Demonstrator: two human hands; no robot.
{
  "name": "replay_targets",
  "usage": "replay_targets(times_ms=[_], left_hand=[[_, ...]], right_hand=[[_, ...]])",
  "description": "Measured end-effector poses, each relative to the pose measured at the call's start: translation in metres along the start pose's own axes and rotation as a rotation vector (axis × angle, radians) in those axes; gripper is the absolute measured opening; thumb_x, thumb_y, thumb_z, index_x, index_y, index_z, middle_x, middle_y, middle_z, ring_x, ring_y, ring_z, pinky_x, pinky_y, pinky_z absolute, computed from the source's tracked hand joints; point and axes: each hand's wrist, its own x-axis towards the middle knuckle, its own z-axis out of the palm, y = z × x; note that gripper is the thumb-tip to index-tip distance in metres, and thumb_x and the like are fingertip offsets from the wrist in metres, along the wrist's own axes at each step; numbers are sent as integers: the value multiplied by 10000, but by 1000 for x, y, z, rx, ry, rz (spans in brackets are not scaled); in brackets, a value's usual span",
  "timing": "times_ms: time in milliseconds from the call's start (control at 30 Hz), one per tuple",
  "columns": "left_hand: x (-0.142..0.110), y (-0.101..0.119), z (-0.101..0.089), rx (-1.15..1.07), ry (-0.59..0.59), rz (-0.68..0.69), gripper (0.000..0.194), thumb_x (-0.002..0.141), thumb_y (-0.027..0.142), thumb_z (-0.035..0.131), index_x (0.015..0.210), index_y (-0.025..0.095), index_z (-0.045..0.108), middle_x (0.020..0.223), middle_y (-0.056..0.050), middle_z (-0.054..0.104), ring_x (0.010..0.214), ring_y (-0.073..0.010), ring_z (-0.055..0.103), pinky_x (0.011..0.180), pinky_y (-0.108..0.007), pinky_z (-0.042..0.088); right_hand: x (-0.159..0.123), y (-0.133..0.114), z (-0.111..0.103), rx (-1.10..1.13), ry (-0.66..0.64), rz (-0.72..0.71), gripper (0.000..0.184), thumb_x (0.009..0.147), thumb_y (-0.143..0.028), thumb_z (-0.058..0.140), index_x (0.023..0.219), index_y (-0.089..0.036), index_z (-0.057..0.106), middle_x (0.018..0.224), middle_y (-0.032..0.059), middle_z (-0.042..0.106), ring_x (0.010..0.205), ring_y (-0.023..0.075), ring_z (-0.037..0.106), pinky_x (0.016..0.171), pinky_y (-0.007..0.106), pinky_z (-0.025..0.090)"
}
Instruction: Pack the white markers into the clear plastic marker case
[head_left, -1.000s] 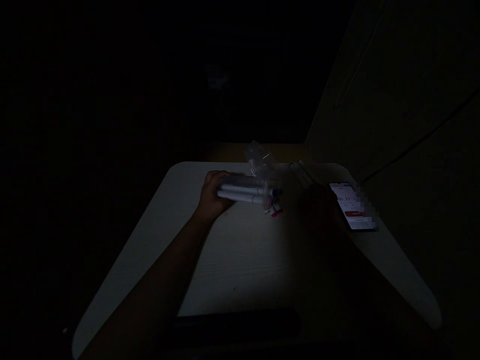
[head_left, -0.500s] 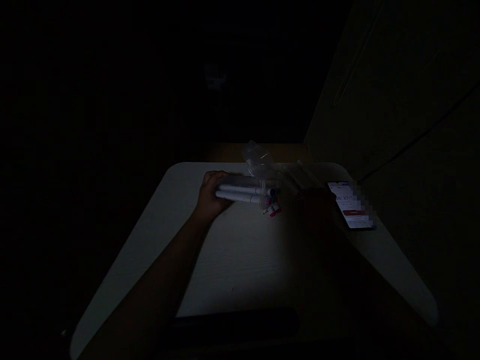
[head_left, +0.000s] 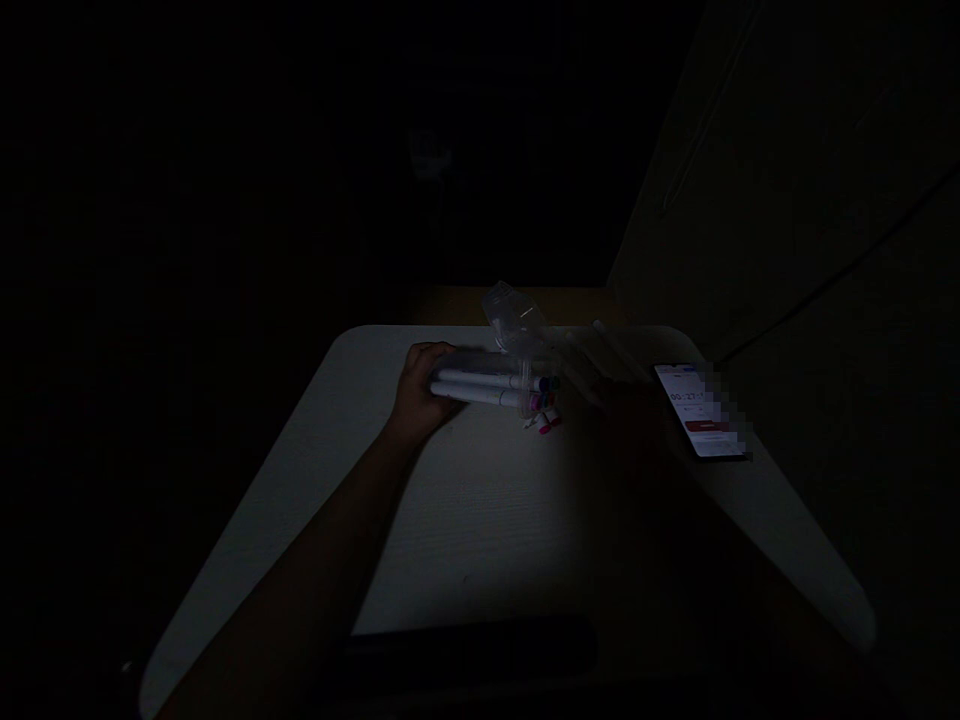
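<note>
My left hand [head_left: 421, 395] is closed around the back end of a clear plastic case [head_left: 491, 362], which lies on its side on the white table. White marker pens [head_left: 480, 392] with coloured ends are inside it, the ends pointing right. The case's clear lid [head_left: 514, 315] stands open at its far right. Deep shadow covers my right hand [head_left: 634, 420], which is over the table between the case and the phone; its fingers do not show. Loose white pens [head_left: 619, 350] lie just beyond it. Small pink-ended pieces [head_left: 549, 420] are by the case's mouth.
A phone [head_left: 701, 412] with a lit timer screen lies at the right edge of the white table [head_left: 450, 540]. A wall [head_left: 795, 250] with a dark cable rises on the right. The surroundings are very dark.
My right hand has shifted slightly and sunk into darker shadow near the loose pens. My left hand and the case have hardly moved.
</note>
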Motion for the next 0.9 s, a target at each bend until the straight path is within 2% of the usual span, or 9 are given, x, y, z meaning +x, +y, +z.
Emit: replay_targets(times_ms=[100, 200, 400, 500, 667, 800, 900], left_hand=[[0, -1, 0, 12, -6, 7, 484, 592, 250, 733, 1033, 223, 534, 996, -38, 526, 948, -207, 553, 830, -360, 481], [0, -1, -1, 33, -23, -33, 493, 585, 244, 730, 1035, 227, 530, 1009, -41, 530, 961, -211, 550, 845, -370, 480], [0, -3, -1, 42, -26, -46, 493, 583, 264, 728, 1035, 228, 534, 1021, -36, 522, 966, -215, 552, 850, -372, 486], [-1, -4, 0, 24, -11, -13, 485, 588, 248, 728, 1035, 225, 540, 1010, -42, 522, 960, -219, 555, 838, -373, 488], [0, -4, 0, 26, -19, -31, 490, 581, 258, 731, 1028, 233, 534, 1011, -41, 527, 954, -219, 556, 838, -378, 489], [0, -4, -1, 33, -22, -17, 493, 587, 277, 726, 1036, 219, 530, 1009, -43, 533, 957, -218, 557, 839, -380, 487], [0, -5, -1, 26, -6, 28, 490, 589, 287, 734, 1031, 219, 534, 998, -45, 543, 960, -227, 557, 828, -388, 493]], right_hand=[[1, 2, -2, 30, -3, -16, 352, 890, -362, 453, 1136, -138, 568, 1041, 111, 629, 951, 205, 578, 875, 409, 407], [1, 4, -6, 74, 12, -40, 328, 903, -348, 438, 1129, -151, 572, 1058, 94, 622, 923, 171, 583, 848, 360, 436], [-1, 5, -12, 158, 92, -86, 366, 882, -215, 355, 1142, -175, 610, 1120, 122, 620, 1039, 226, 558, 869, 347, 440], [0, 7, -8, 281, 204, -102, 394, 863, -224, 354, 1168, -181, 600, 1119, 109, 622, 1087, 232, 537, 879, 347, 449], [-2, 11, -3, 455, 464, -31, 335, 831, -328, 429, 1043, -162, 631, 1058, 116, 636, 961, 219, 589, 810, 330, 484], [-10, 7, -11, 497, 582, 38, 461, 840, -389, 460, 1211, -125, 531, 1152, 140, 603, 979, 206, 590, 834, 311, 480], [-18, 3, -16, 524, 665, 95, 474, 858, -399, 459, 1235, -118, 513, 1170, 151, 588, 977, 198, 596, 859, 313, 477]])
